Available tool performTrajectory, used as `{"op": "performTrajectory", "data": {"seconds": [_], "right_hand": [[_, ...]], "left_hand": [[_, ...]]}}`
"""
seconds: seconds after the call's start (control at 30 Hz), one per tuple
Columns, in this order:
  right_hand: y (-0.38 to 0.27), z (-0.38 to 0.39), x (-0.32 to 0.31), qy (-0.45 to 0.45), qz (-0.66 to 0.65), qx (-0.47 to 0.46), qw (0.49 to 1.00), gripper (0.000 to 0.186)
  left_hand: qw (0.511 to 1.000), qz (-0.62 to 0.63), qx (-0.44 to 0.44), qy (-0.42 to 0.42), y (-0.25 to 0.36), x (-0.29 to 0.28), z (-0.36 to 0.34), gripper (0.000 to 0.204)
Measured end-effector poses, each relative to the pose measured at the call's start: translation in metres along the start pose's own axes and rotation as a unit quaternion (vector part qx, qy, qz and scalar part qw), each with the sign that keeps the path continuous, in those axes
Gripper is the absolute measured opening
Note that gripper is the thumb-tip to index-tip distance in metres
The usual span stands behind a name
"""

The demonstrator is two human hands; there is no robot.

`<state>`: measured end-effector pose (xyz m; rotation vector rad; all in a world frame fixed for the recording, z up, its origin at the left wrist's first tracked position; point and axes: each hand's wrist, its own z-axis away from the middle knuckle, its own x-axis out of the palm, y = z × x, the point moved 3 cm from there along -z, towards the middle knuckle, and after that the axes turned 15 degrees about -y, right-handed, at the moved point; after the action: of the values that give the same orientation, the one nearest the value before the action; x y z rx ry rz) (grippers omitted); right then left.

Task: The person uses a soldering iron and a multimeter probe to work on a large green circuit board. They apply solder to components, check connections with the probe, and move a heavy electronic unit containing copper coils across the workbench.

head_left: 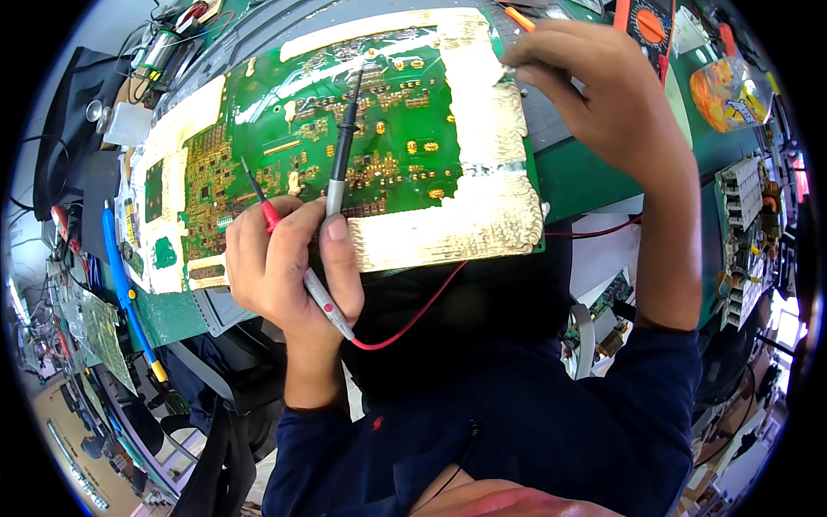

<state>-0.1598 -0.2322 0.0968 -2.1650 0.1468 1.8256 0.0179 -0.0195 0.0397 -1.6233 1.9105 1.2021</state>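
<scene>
A large green circuit board (413,129), edged with thick cream-coloured sealant, lies tilted before me. My left hand (293,258) is closed around two multimeter probes at the board's near edge. Of these, the black probe (342,151) points away over the middle of the board. The red probe (271,211) slants up to the left, its grey handle end trailing a red lead below my palm. Whether either tip touches the board I cannot tell. My right hand (594,82) is at the far right edge, fingertips pinched against the sealant; what they hold is hidden.
Far right lies a multimeter (650,28) with an orange dial, near an orange plastic packet (728,95). Another circuit board (745,233) stands at the right. A blue tool with a yellow end (129,293) lies left. Beneath is a green mat (594,172).
</scene>
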Motion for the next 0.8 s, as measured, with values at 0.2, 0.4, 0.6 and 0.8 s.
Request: {"op": "performTrajectory", "data": {"seconds": [0.2,0.4,0.6,0.8], "right_hand": [[0.019,0.015,0.034,0.092,-0.118,0.02,0.989,0.015],[0.021,0.008,0.029,0.118,-0.109,-0.016,0.987,0.011],[0.014,0.007,0.023,0.067,-0.1,0.003,0.993,0.015],[0.0,-0.003,0.001,0.025,0.058,-0.035,0.997,0.013]], "left_hand": [[1.0,-0.003,0.003,-0.016,-0.003,-0.001,0.002,0.014],[1.0,-0.004,0.012,-0.006,-0.002,-0.001,-0.001,0.015],[1.0,-0.009,0.005,-0.015,-0.002,-0.003,-0.001,0.015],[1.0,-0.005,0.01,-0.012,-0.002,-0.002,-0.001,0.015]]}}
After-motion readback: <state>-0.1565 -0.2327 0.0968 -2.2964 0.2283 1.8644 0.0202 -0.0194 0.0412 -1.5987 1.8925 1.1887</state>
